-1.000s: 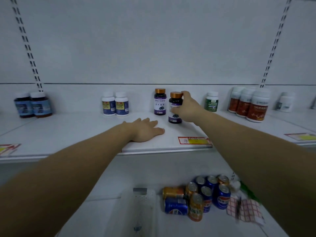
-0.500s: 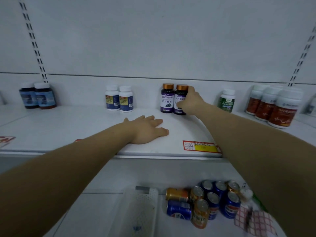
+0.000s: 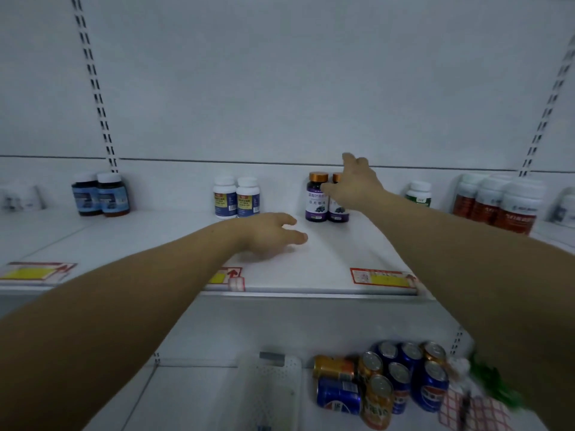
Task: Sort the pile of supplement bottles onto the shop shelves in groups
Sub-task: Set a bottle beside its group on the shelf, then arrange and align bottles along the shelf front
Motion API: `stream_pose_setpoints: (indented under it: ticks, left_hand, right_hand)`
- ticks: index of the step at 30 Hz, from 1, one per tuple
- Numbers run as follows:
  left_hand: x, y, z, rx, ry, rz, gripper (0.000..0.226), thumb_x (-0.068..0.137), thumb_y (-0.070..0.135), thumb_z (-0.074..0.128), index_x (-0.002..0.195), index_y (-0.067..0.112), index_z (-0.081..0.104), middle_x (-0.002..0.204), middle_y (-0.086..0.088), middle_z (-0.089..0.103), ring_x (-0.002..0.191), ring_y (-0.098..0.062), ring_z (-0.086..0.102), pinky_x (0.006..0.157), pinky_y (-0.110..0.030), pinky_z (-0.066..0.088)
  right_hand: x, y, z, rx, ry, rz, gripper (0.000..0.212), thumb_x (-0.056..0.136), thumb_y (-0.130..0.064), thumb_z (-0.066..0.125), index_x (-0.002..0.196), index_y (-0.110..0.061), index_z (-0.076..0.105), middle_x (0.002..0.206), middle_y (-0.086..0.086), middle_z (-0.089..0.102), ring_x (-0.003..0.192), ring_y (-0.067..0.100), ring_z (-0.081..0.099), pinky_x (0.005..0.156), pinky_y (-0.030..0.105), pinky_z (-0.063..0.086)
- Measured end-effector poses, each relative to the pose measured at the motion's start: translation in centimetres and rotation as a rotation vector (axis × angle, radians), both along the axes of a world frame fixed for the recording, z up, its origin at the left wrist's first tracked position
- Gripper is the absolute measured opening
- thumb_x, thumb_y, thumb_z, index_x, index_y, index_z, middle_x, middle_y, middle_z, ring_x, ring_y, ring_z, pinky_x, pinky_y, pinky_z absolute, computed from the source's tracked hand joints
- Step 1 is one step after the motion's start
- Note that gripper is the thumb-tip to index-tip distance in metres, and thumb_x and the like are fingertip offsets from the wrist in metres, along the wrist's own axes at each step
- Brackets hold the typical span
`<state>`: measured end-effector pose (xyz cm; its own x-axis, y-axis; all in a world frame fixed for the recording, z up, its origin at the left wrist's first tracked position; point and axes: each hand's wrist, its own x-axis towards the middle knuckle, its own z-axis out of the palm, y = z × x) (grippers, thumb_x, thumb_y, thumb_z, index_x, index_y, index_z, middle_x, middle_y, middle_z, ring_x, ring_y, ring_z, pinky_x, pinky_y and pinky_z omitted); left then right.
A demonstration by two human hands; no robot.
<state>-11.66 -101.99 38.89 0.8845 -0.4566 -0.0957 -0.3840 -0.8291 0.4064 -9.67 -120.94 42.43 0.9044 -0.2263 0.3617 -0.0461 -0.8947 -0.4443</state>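
While hands (image 3: 273,236) (image 3: 356,188) stretch forward, purple bottles (image 3: 316,202) stand beyond.

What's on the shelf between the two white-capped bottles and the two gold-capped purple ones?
Bare shelf only, seen in the head view; the left hand is just in front of that gap.

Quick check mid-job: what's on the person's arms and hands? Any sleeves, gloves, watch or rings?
Nothing worn shows. The left hand and right hand are bare: no gloves, and no rings can be made out. The left forearm and right forearm are bare right to the picture's edge, with no sleeve, watch, bracelet or strap in view.
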Motion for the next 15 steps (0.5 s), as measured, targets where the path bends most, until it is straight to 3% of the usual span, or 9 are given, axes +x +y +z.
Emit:
stream_pose_setpoints:
  ticks: [6,15]
  left_hand:
    - [-3.2,11.7,2.0,0.066,-0.212,0.097,0.057,0.092,0.050,0.050,0.143,0.027,0.038,0.150,0.001,0.036,0.133,-0.020,0.038,0.107,-0.033,0.029]
    - [-13.3,40.8,0.4,0.130,-0.215,0.510,0.057,0.090,0.051,0.054,0.139,0.027,0.042,0.148,0.000,0.038,0.130,-0.020,0.041,0.104,-0.032,0.033]
  right_hand:
    - [-3.1,13.1,2.8,-0.263,0.079,0.284,0.066,0.094,-0.045,0.051,0.149,-0.016,0.030,0.152,0.007,0.033,0.137,0.025,0.034,0.104,0.031,0.032]
    - [-6.0,44.1,2.2,-0.350,0.024,0.742,0.066,0.094,-0.049,0.049,0.148,-0.016,0.032,0.152,0.006,0.035,0.135,0.025,0.036,0.099,0.030,0.034]
